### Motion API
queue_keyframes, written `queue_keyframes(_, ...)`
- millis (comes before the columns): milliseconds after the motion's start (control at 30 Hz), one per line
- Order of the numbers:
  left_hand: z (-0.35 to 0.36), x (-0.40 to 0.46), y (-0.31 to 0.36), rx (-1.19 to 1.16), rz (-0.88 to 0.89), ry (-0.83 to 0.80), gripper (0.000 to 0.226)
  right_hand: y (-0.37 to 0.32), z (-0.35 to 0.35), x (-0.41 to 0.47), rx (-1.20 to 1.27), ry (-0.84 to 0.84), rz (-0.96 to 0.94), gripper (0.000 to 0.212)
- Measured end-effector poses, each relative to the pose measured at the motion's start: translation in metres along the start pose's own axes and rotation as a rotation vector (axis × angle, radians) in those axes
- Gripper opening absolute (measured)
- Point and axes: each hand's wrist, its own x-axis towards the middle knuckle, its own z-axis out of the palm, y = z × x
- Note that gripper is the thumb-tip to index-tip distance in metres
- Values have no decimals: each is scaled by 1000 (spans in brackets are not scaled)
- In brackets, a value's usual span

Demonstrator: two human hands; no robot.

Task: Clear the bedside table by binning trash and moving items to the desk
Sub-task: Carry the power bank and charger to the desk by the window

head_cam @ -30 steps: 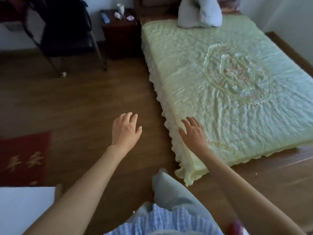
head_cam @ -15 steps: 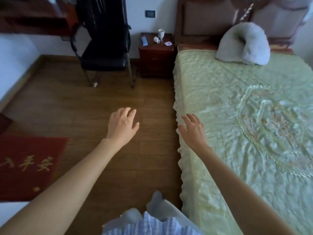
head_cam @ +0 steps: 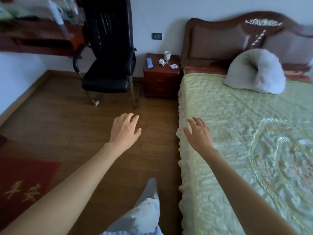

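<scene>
The dark red bedside table stands far ahead, between a black chair and the bed's headboard. On its top lie a white cup, a blue flat box, a white charger with cable and a small pink-and-white item. My left hand hovers over the wooden floor with fingers relaxed and holds nothing. My right hand hovers over the bed's near edge, fingers spread, empty. The wooden desk is at the upper left.
A black office chair stands left of the bedside table, in front of the desk. The bed with a green quilt fills the right side, a grey pillow at its head. A red mat lies on the floor at left.
The view has advanced along the bed and lifted toward the bedside table, which now appears closer. Both hands stay outstretched and empty.
</scene>
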Motion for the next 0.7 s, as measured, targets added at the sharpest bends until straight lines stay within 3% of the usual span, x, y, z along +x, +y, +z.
queue_keyframes(333,27,208,-10,-55,80,25,52,1,-9,182,-33,26,29,46)
queue_keyframes(700,77,356,-33,-101,60,-27,53,7,0,341,-71,-42,5,48)
